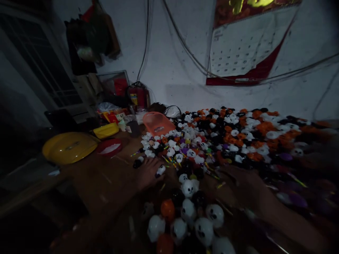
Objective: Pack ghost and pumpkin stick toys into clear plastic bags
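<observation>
My left hand (148, 173) is low over the brown table, fingers curled around a small white ghost head (160, 170) with dark markings. A black-and-white piece (138, 162) lies just beyond its knuckles. My right hand (238, 176) reaches in from the right at the near edge of the toy pile (233, 141); it is dark and blurred, and its fingers cannot be made out. Between my forearms sits a cluster of white ghost heads (189, 188), mixed with orange pumpkin heads (167, 209) and black ones. Thin striped colourful sticks (173, 163) lie among the pieces.
An orange plastic scoop (158, 124) leans at the pile's left side. Further left are a red dish (109, 147) with white contents, a yellow tray (106, 131) and a large yellow basin (70, 147). Behind, a calendar (238, 53) and cables (182, 40) hang on the white wall.
</observation>
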`<state>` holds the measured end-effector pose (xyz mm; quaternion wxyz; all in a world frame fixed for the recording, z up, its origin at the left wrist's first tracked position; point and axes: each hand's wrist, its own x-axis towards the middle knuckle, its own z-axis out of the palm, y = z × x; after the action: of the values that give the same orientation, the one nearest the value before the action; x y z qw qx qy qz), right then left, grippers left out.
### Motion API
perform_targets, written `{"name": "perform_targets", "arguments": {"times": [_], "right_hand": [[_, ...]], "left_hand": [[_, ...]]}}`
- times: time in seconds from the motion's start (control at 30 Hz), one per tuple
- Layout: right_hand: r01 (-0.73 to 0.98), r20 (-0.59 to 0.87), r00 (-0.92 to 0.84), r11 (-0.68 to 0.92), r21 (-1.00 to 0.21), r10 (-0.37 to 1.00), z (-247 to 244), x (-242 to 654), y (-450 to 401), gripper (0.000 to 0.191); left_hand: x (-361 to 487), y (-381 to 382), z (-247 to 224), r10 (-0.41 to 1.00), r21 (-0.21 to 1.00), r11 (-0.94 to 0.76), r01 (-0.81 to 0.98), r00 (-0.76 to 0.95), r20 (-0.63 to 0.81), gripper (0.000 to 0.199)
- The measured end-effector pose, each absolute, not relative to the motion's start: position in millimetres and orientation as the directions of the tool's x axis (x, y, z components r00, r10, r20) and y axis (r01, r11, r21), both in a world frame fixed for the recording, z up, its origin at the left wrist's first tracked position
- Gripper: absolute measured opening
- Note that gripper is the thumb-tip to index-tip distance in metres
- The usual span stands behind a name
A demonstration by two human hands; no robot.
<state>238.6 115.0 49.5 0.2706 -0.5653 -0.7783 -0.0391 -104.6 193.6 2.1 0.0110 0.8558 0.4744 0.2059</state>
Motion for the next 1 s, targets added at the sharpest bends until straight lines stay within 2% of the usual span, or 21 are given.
{"name": "perform_targets", "arguments": {"times": [0.1, 0.2, 0.3, 0.4, 0.5, 0.63, 0.73, 0.87, 1.0], "right_hand": [[0.842, 0.473, -0.438, 0.533, -0.082, 0.765, 71.9, 203.0, 159.8, 0.027], [0.847, 0.421, -0.511, 0.521, 0.099, 0.75, 91.2, 165.8, 219.6, 0.027], [0.83, 0.342, -0.555, 0.531, 0.169, 0.758, 101.7, 141.8, 273.1, 0.026], [0.767, 0.232, -0.641, 0.607, 0.207, 0.732, 96.4, 126.8, 312.6, 0.019], [0.741, 0.149, -0.668, 0.632, 0.227, 0.729, 79.4, 116.4, 335.6, 0.02], [0.748, 0.131, -0.659, 0.627, 0.217, 0.741, 70.3, 116.3, 342.8, 0.021], [0.765, 0.165, -0.642, 0.615, 0.191, 0.748, 87.7, 130.6, 336.5, 0.014], [0.816, 0.282, -0.576, 0.557, 0.153, 0.767, 123.4, 163.8, 311.3, 0.024], [0.812, 0.32, -0.577, 0.569, 0.129, 0.752, 143.7, 196.3, 263.8, 0.034]], "left_hand": [[-103.5, 192.8, -6.7, 0.843, 0.31, -0.501, 0.808, 0.375, 0.386, 0.03], [-105.3, 194.2, -9.0, 0.877, 0.457, -0.43, 0.779, 0.239, 0.416, 0.023], [-109.3, 201.1, -6.8, 0.918, 0.647, -0.313, 0.695, 0.047, 0.394, 0.022], [-114.5, 212.6, -5.3, 0.939, 0.827, -0.171, 0.536, -0.165, 0.301, 0.027], [-118.8, 222.3, -8.0, 0.948, 0.934, -0.089, 0.347, -0.259, 0.186, 0.038], [-117.0, 223.1, -12.0, 0.959, 0.988, -0.04, 0.151, -0.273, 0.081, 0.045], [-106.6, 217.8, -4.4, 0.964, 0.997, -0.036, 0.064, -0.26, 0.051, 0.045], [-88.1, 214.1, 21.2, 0.962, 0.997, -0.077, -0.016, -0.264, 0.07, 0.037], [-73.2, 217.0, 51.2, 0.955, 0.988, -0.105, -0.115, -0.289, 0.068, 0.036]]}}
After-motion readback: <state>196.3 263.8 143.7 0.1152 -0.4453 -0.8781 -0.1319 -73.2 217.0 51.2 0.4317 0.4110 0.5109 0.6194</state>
